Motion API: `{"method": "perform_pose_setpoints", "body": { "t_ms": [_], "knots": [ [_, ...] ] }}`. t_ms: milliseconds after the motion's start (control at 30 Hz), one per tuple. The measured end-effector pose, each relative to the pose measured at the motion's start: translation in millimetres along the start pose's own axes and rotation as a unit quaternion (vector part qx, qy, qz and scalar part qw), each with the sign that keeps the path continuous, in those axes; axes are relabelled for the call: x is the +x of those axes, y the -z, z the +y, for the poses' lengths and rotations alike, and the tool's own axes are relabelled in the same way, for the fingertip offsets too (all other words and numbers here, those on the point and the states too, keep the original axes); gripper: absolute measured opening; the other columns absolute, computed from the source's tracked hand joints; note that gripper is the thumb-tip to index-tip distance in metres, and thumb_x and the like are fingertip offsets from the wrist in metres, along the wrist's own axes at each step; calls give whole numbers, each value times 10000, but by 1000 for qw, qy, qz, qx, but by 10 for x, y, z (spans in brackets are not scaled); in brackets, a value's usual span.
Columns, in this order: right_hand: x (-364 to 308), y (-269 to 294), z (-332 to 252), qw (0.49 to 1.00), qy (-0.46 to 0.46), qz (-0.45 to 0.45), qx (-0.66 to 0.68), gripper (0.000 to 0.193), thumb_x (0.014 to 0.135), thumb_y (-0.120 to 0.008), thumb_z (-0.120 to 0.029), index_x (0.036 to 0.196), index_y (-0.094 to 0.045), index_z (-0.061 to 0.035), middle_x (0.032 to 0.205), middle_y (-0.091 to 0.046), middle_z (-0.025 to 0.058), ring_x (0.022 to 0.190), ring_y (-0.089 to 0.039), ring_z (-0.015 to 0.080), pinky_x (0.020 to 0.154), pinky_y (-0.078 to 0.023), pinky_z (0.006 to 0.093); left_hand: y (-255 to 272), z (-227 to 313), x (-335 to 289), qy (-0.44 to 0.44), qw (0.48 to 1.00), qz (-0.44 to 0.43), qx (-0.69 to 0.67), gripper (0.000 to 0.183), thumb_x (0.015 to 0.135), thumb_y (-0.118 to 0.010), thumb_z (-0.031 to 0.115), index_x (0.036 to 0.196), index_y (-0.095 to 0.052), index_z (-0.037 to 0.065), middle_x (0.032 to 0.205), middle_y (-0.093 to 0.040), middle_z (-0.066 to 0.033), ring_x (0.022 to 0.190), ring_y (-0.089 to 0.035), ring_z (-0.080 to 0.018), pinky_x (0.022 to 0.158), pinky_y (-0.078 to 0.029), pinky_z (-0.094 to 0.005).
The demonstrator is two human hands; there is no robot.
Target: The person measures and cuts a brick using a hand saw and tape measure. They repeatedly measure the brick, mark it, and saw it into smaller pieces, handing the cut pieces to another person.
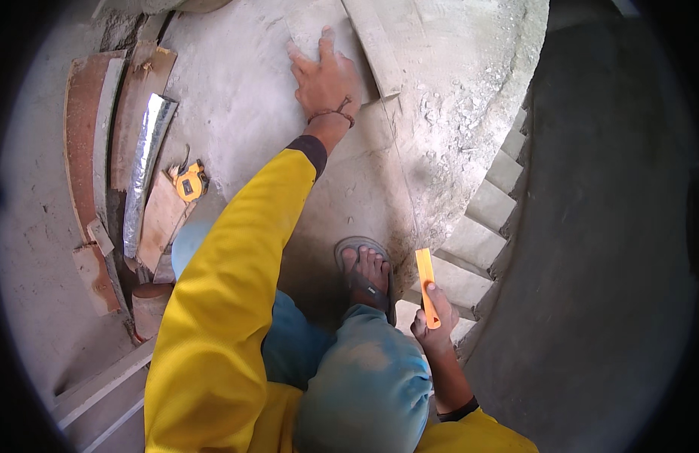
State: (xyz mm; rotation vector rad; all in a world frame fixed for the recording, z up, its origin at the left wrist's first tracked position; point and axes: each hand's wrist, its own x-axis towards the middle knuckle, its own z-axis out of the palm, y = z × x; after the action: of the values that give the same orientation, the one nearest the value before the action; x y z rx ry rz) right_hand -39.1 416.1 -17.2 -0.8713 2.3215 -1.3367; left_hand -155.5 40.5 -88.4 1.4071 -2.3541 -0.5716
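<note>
My left hand (327, 81) reaches forward, palm down, with its fingers spread. It lies over a flat grey-white piece (311, 26) on the dusty floor, beside a narrow pale board (373, 47). Whether the palm presses on the piece is hard to tell. Lower right, my right hand (438, 321) grips a slim, flat yellow tool (425, 275) with a dark triangular mark near its lower end. Its far end points forward; the exact kind of tool is unclear. A thin line (401, 166) runs along the floor between the pale board and the tool.
At left lie curved wooden strips (81, 143), a foil-wrapped strip (145, 174) and a yellow tape measure (190, 182). My sandalled foot (364, 272) stands mid-floor. Pale step-like blocks (470, 240) line the right edge beside a dark curved surface (598, 226). Rubble (478, 113) lies upper right.
</note>
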Motion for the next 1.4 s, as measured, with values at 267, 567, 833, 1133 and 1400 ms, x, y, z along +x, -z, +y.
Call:
{"method": "perform_pose_setpoints", "body": {
  "t_ms": [267,567,833,1133,1400],
  "knots": [
    [1717,-501,-273,998,-9,46,45,394,941,-685,-69,1313,-592,19,1293,-682,187,1076,-708,403,891,-584,402,-79,24,-190,16,1000,-24,-8,516,997,-528,299,1508,-455,309,1579,-232,-321,1356,-465,-461,1022,-468,-560],
    [1015,-358,-129,998,20,38,-37,375,924,-706,-75,1283,-628,5,1227,-703,223,1059,-722,390,873,-601,413,-36,41,-63,5,1000,-4,7,518,996,-521,297,1510,-451,305,1570,-249,-318,1355,-469,-455,1031,-471,-552],
    [509,-229,17,999,19,34,-1,389,956,-684,-146,1311,-628,5,1257,-693,231,1131,-702,394,961,-572,449,-50,35,-46,9,1000,-24,0,520,1004,-531,283,1514,-431,305,1580,-207,-319,1342,-444,-452,1000,-480,-568],
    [1696,-619,-84,993,23,94,63,426,891,-744,-70,1305,-642,-86,1213,-701,202,1054,-692,421,854,-594,419,-77,122,-27,28,999,-32,11,508,1008,-506,291,1513,-457,293,1586,-227,-339,1395,-443,-461,1076,-439,-553],
    [-273,84,169,999,8,36,-36,385,944,-690,-207,1253,-657,22,1177,-727,228,1034,-746,368,871,-618,436,7,117,44,15,999,-20,19,518,1015,-490,302,1530,-432,287,1589,-205,-345,1394,-440,-468,1074,-436,-561]
  ]
}}
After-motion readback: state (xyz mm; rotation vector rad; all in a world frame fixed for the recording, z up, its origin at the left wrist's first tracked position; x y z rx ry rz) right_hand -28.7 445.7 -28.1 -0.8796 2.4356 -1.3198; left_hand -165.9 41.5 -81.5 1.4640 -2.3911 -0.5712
